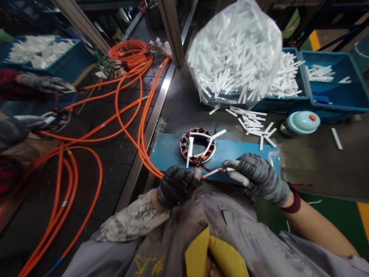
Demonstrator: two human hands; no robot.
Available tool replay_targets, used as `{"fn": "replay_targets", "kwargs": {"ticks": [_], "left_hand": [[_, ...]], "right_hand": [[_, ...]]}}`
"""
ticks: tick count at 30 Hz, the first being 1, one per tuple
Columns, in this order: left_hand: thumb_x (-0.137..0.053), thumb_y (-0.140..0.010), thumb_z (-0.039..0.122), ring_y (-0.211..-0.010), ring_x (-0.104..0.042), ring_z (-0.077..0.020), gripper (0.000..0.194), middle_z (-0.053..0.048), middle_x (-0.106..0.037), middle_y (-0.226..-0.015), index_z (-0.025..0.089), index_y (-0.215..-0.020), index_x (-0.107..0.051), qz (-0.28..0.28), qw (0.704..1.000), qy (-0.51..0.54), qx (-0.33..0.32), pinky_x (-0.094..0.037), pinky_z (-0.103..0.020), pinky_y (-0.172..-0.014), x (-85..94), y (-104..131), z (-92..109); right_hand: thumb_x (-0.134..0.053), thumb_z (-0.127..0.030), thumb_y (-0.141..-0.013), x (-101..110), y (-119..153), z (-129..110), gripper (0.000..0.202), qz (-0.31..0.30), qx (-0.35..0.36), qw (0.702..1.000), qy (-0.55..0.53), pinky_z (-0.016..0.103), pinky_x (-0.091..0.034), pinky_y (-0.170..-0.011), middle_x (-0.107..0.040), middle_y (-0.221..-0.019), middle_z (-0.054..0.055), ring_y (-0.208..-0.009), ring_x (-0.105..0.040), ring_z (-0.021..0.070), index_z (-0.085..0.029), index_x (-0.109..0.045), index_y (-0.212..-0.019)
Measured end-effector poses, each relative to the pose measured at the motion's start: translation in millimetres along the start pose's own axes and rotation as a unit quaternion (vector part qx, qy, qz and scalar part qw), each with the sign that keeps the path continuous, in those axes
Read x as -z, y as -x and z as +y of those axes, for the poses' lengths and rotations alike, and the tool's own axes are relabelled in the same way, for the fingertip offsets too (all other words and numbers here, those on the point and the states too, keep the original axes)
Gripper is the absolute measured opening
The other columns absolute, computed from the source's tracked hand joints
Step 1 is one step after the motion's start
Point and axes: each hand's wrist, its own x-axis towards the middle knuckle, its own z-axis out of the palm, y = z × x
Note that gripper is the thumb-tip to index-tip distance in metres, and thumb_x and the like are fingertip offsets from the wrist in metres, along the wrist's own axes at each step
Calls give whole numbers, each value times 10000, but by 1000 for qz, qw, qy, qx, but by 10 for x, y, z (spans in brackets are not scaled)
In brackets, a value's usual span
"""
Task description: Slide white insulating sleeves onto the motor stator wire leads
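Note:
A ring-shaped motor stator (181, 148) with copper-coloured windings lies on a blue board (230, 150) in front of me. White sleeves (217, 135) cover several of its leads. My left hand (177, 186), in a dark glove, is closed around the end of an orange cable (154, 169), just below the stator. From its fingertips a wire in a white sleeve (211, 173) runs right to a stretch of bare, twisted-looking wire (221, 170). Beyond that, my right hand (255, 177), in a grey glove, pinches a short white sleeve (230, 169) between thumb and fingers.
Loose white sleeves (253, 124) lie behind the board, before a big plastic bag (236, 54) of them. Blue bins (340, 96) and a light-blue bottle (304, 122) stand at right. Orange cable coils (129, 54) cover the left surface, where a co-worker's gloved hands (46, 82) handle another stator.

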Motion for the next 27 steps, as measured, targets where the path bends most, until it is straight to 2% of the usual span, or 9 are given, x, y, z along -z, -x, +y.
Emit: {"fn": "replay_targets", "kwargs": {"ticks": [4, 6, 10, 13, 16, 19, 21, 23, 27], "left_hand": [[-660, -949, 343, -697, -548, -150, 168, -3, -633, -737, 197, -1025, -696, 22, 1000, -5, -13, -407, -333, -733, 1, -33, -4], [-660, -953, 335, -684, -546, -147, 170, -2, -630, -723, 178, -1007, -695, 27, 1000, 0, -13, -406, -333, -719, 10, -60, -4], [-691, -935, 315, -675, -547, -136, 161, 9, -636, -722, 173, -1010, -687, 22, 1000, 4, -18, -403, -332, -714, 20, -83, 1], [-724, -908, 307, -693, -559, -136, 175, 13, -635, -736, 182, -1021, -677, 18, 1000, 9, -20, -394, -336, -718, 12, -64, 9], [-743, -887, 289, -709, -570, -143, 211, 12, -631, -740, 174, -1049, -670, 12, 1000, 22, -19, -389, -344, -731, 1, -51, 23], [-747, -886, 324, -689, -561, -155, 246, 5, -634, -726, 158, -1049, -669, 20, 1000, 23, -3, -395, -355, -735, -5, -76, 44], [-755, -881, 357, -671, -553, -157, 270, 1, -633, -719, 157, -1042, -670, 24, 1000, 18, 6, -390, -355, -716, -8, -113, 59], [-754, -884, 370, -664, -551, -153, 267, -1, -633, -719, 165, -1034, -672, 23, 1000, 17, 11, -386, -349, -703, -13, -156, 74], [-741, -898, 369, -655, -549, -146, 247, -1, -632, -706, 160, -1013, -680, 28, 999, 23, 12, -397, -337, -694, -40, -223, 90]], "right_hand": [[-652, -411, -943, 33, 91, 87, 230, 38, -232, 950, -206, 306, -536, -773, -750, -1005, 31, -868, -684, 189, -252, -731, -1089], [-638, -498, -929, -5, 77, 94, 302, -10, -297, 905, -306, 317, -542, -787, -752, -985, 28, -880, -679, 201, -232, -750, -1017], [-604, -581, -921, -120, -38, 70, 428, -126, -323, 835, -426, 312, -515, -742, -699, -817, 6, -759, -609, 169, -183, -738, -833], [-676, -551, -881, -169, -89, 53, 395, -133, -319, 840, -418, 277, -466, -654, -620, -714, -27, -676, -541, 136, -172, -694, -772], [-680, -459, -903, -159, -64, -2, 296, -80, -271, 907, -312, 258, -428, -593, -622, -700, -24, -642, -537, 127, -178, -696, -808], [-648, -340, -923, -96, -4, -98, 177, 18, -89, 992, -90, 281, -369, -543, -597, -643, -7, -581, -504, 132, -193, -718, -853], [-607, -228, -928, -33, 32, -155, 117, 44, 66, 996, 42, 305, -353, -551, -584, -633, -2, -583, -493, 144, -212, -722, -927], [-555, -116, -920, 41, 76, -189, 200, 33, 156, 981, 106, 313, -360, -567, -594, -652, -5, -598, -500, 147, -232, -703, -989], [-547, -182, -944, 215, 236, -159, 157, 21, 177, 981, 78, 326, -367, -548, -557, -617, -20, -570, -488, 155, -249, -668, -1020]]}}
